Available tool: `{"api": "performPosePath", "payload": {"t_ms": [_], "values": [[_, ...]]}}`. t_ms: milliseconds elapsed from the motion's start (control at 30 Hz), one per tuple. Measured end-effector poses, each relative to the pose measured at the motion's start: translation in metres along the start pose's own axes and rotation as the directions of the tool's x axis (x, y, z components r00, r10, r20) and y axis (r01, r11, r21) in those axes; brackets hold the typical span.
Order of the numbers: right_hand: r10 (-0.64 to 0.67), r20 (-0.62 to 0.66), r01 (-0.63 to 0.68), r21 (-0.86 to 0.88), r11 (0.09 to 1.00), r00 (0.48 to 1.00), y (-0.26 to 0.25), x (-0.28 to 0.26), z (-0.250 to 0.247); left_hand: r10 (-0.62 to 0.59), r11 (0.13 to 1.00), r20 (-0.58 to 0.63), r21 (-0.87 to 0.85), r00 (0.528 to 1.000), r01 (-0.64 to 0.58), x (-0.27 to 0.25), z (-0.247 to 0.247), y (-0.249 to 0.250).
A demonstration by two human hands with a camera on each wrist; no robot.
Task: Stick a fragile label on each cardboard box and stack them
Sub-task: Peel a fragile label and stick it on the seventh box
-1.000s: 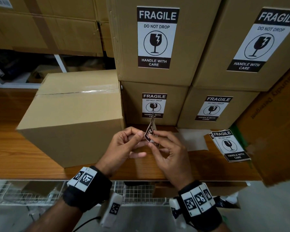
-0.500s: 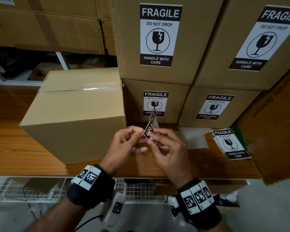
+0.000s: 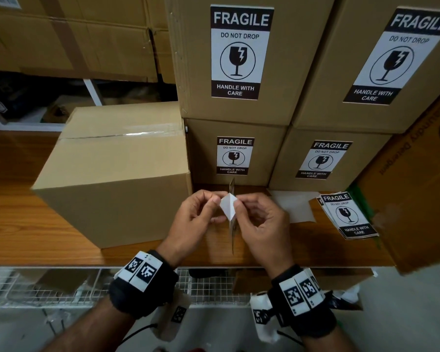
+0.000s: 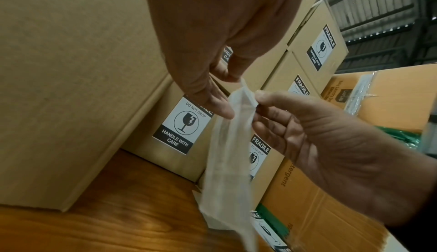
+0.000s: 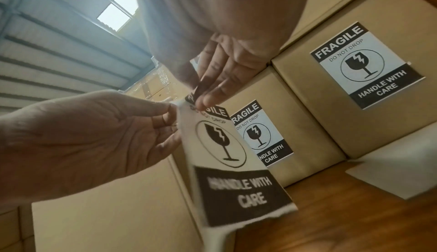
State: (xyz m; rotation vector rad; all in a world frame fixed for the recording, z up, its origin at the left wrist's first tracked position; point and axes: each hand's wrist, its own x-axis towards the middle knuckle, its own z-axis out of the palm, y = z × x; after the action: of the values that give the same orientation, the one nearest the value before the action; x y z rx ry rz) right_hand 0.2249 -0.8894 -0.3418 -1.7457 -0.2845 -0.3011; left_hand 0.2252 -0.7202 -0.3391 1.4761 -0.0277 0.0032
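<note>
Since the frame a second back, the fragile label (image 3: 232, 226) has turned edge-on to my head view, and a white triangle of backing paper (image 3: 228, 206) now shows between my fingertips where before I saw only the printed face. I hold it above the near edge of the wooden surface (image 3: 15, 224), low centre, just at 3 o'clock of the unlabelled box (image 3: 117, 179).

My left hand (image 3: 197, 215) pinches the backing corner between thumb and forefinger; my right hand (image 3: 261, 221) pinches the printed sticker corner, as the right wrist view shows (image 5: 214, 143). Both sets of fingers are closed on that one piece, so I judge the peel has just started.

From the left wrist view the sheet (image 4: 227, 155) hangs long and limp. Pull too quickly or at a skew and the sticker could tear at the corner, or the freed adhesive could curl onto itself or onto my fingers and crease.

At 12 o'clock stand four labelled boxes (image 3: 239, 57), two stacked on two. A loose white sheet (image 3: 296, 207) lies at 3 o'clock, with the spare labels (image 3: 347, 215) beyond it; a swinging sticky tail could catch either.
</note>
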Motion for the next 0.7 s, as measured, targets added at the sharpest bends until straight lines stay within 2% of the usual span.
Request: {"api": "performPosePath", "payload": {"t_ms": [67, 167, 300, 400, 500, 633, 700], "values": [[0.026, -0.044, -0.026, -0.006, 1.0, 0.999, 0.002, 0.001, -0.003, -0.054, 0.998, -0.025, -0.024, 0.998, 0.054, 0.0, 0.003, 0.001], [0.019, -0.013, -0.02, -0.026, 0.999, 1.0, 0.005, 0.0, -0.005, -0.097, 0.995, -0.063, -0.031, 0.993, 0.095, 0.0, 0.01, 0.003], [-0.015, 0.004, 0.015, -0.052, 0.999, 1.0, 0.009, -0.002, -0.01, -0.122, 0.992, 0.012, -0.012, 0.992, 0.122, 0.001, 0.017, 0.003], [-0.041, 0.03, 0.043, -0.049, 0.998, 0.999, 0.009, -0.001, -0.017, -0.091, 0.996, 0.037, 0.03, 0.995, 0.09, 0.0, 0.021, 0.0], [-0.077, 0.106, 0.086, -0.085, 0.993, 0.991, 0.013, 0.004, -0.028, -0.104, 0.994, 0.005, 0.029, 0.995, 0.104, 0.001, 0.022, -0.001], [-0.101, 0.266, 0.177, -0.276, 0.945, 0.959, 0.029, 0.018, -0.046, -0.14, 0.987, 0.029, 0.087, 0.99, 0.137, 0.009, 0.021, 0.001], [-0.14, 0.284, 0.227, -0.303, 0.925, 0.948, 0.033, 0.023, -0.051, -0.159, 0.981, 0.038, 0.12, 0.987, 0.153, 0.014, 0.023, -0.001]]}}
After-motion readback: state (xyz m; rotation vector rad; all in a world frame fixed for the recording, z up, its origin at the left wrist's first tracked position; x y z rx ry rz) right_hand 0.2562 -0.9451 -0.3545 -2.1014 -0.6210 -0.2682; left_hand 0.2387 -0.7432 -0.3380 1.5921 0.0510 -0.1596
